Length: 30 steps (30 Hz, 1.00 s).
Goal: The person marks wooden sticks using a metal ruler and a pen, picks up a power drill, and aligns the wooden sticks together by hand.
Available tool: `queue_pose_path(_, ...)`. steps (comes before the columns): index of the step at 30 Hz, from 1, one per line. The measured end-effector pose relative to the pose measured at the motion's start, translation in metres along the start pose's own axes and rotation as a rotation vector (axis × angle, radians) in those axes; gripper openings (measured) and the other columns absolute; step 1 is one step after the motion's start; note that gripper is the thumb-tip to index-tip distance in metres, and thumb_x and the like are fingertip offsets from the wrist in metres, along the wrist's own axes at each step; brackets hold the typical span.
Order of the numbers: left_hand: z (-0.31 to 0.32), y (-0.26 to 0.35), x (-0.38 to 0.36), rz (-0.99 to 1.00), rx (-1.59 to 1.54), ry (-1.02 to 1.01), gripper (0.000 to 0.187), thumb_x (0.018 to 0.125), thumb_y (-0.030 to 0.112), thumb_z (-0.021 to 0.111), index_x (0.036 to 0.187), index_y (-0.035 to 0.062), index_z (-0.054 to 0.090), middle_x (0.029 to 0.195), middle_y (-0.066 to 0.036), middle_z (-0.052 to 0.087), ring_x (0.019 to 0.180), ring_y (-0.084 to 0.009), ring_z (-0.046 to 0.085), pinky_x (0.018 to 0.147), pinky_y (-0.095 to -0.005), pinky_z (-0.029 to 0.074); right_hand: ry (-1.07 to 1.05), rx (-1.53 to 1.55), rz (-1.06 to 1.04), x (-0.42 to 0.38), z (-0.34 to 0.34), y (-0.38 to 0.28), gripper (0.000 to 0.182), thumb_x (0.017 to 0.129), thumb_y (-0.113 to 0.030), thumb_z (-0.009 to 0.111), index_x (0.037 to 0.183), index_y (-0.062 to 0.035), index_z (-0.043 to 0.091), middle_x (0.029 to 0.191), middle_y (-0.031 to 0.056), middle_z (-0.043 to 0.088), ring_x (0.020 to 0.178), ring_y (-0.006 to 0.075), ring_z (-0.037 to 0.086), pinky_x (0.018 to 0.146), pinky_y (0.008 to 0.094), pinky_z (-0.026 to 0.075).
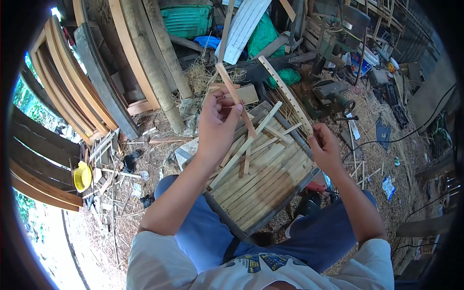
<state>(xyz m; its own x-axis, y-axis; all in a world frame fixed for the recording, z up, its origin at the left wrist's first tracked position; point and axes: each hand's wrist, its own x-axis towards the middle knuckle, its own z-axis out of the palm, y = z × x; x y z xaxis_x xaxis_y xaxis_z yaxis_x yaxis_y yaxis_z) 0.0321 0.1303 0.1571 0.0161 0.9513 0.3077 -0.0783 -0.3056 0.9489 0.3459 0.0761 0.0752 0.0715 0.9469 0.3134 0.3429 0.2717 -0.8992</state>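
Note:
My left hand (221, 118) is closed round a short reddish wood strip (233, 89), lifted and slanting over the far part of a slatted wooden bench (263, 193). In my right hand (325, 145), fingers and thumb pinch the near end of a pale wood strip with a row of holes (285, 89). That strip points up and to the left, away from me. Below my hands, several loose wood strips (246, 150) lie crossed on the bench slats. The two held strips are apart from each other.
Long curved timber pieces (137, 53) and a bamboo pole (157, 63) lean at the left. A yellow bowl (82, 177) sits at lower left. A bench vise (333, 94) stands at the right, near a black cable (401, 137). Wood shavings and offcuts cover the ground.

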Motion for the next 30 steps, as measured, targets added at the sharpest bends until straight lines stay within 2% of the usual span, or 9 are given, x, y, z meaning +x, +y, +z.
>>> queue_pose_path(2, -0.007, -0.002, -0.003, 0.11, 0.128, -0.032, 0.033, 0.108, 0.004, 0.074, 0.139, -0.0024, 0.063, 0.122, -0.007, 0.077, 0.107, -0.0132, 0.073, 0.092, -0.0295, 0.06, -0.001, 0.004, 0.013, 0.001, 0.0, -0.003, 0.016, 0.109, -0.005, 0.068, 0.122, 0.0003, 0.063, 0.088, -0.005, 0.057, 0.079, 0.0033, 0.049, 0.069, 0.0252, 0.041)
queue_pose_path(5, -0.015, 0.001, -0.008, 0.115, 0.299, -0.034, 0.028, 0.108, 0.007, 0.077, 0.133, -0.0012, 0.069, 0.116, -0.005, 0.076, 0.106, -0.0109, 0.071, 0.091, -0.0269, 0.057, -0.017, -0.01, 0.03, 0.001, 0.001, -0.004, 0.014, 0.109, -0.005, 0.067, 0.122, -0.0001, 0.062, 0.089, -0.0057, 0.055, 0.079, 0.0025, 0.048, 0.069, 0.0245, 0.04)
queue_pose_path(8, -0.016, 0.001, -0.01, 0.032, 0.105, 0.033, 0.022, 0.103, 0.007, 0.081, 0.124, 0.002, 0.074, 0.111, -0.005, 0.076, 0.097, -0.0102, 0.068, 0.083, -0.0281, 0.056, -0.028, -0.009, 0.043, -0.001, 0.002, -0.006, 0.012, 0.11, -0.004, 0.067, 0.121, -0.0009, 0.062, 0.092, -0.006, 0.056, 0.08, 0.0014, 0.048, 0.07, 0.0236, 0.039)
queue_pose_path(14, -0.03, -0.007, -0.011, 0.211, 0.332, 0.097, 0.022, 0.108, 0.016, 0.08, 0.117, 0.002, 0.066, 0.098, -0.003, 0.071, 0.085, -0.008, 0.063, 0.077, -0.0269, 0.054, -0.031, 0.028, 0.055, -0.002, -0.001, -0.003, 0.015, 0.108, -0.006, 0.068, 0.123, -0.0001, 0.065, 0.094, -0.0037, 0.063, 0.083, 0.0008, 0.053, 0.072, 0.023, 0.042)
queue_pose_path(17, -0.023, 0.002, -0.013, 0.118, 0.121, 0.1, 0.023, 0.113, 0.02, 0.073, 0.119, 0.0034, 0.058, 0.091, -0.003, 0.068, 0.077, -0.0068, 0.058, 0.074, -0.0255, 0.052, -0.052, 0.114, 0.091, 0.001, -0.003, 0.0, 0.015, 0.109, -0.006, 0.067, 0.123, -0.0004, 0.065, 0.096, -0.0036, 0.065, 0.085, 0.0007, 0.055, 0.073, 0.0227, 0.044)
queue_pose_path(20, -0.021, 0.026, -0.021, -0.108, 0.102, 0.056, 0.018, 0.118, 0.017, 0.064, 0.126, 0.0049, 0.053, 0.085, -0.006, 0.067, 0.061, -0.0086, 0.06, 0.056, -0.0258, 0.05, -0.069, 0.146, 0.125, 0.0, -0.005, -0.008, 0.014, 0.11, -0.006, 0.066, 0.123, -0.0009, 0.066, 0.097, -0.0035, 0.066, 0.085, 0.0008, 0.057, 0.074, 0.0226, 0.045)
queue_pose_path(23, -0.023, 0.012, -0.022, 0.1, 0.307, 0.023, 0.024, 0.122, 0.027, 0.054, 0.13, 0.0045, 0.052, 0.077, -0.004, 0.06, 0.049, -0.008, 0.049, 0.044, -0.0251, 0.039, -0.09, 0.124, 0.131, -0.001, -0.008, -0.008, 0.014, 0.11, -0.006, 0.065, 0.123, -0.0011, 0.066, 0.098, -0.0029, 0.068, 0.085, 0.0013, 0.059, 0.074, 0.0231, 0.046)
queue_pose_path(26, -0.023, 0.019, -0.024, -0.027, 0.079, -0.009, 0.037, 0.125, 0.037, 0.041, 0.135, 0.0046, 0.055, 0.075, -0.002, 0.054, 0.05, -0.0075, 0.045, 0.046, -0.0243, 0.038, -0.107, 0.134, 0.136, -0.002, -0.01, -0.011, 0.016, 0.109, -0.005, 0.065, 0.124, -0.0008, 0.066, 0.1, -0.0018, 0.069, 0.085, 0.0019, 0.059, 0.075, 0.0237, 0.047)
queue_pose_path(30, -0.021, 0.033, -0.029, -0.15, 0.004, -0.035, 0.038, 0.126, 0.037, 0.04, 0.136, 0.0055, 0.059, 0.076, 0.0, 0.054, 0.058, -0.0053, 0.043, 0.054, -0.0229, 0.039, -0.127, 0.158, 0.138, -0.001, -0.014, -0.007, 0.018, 0.109, -0.004, 0.064, 0.127, 0.0, 0.066, 0.103, -0.0005, 0.07, 0.089, 0.0026, 0.06, 0.078, 0.0246, 0.048)
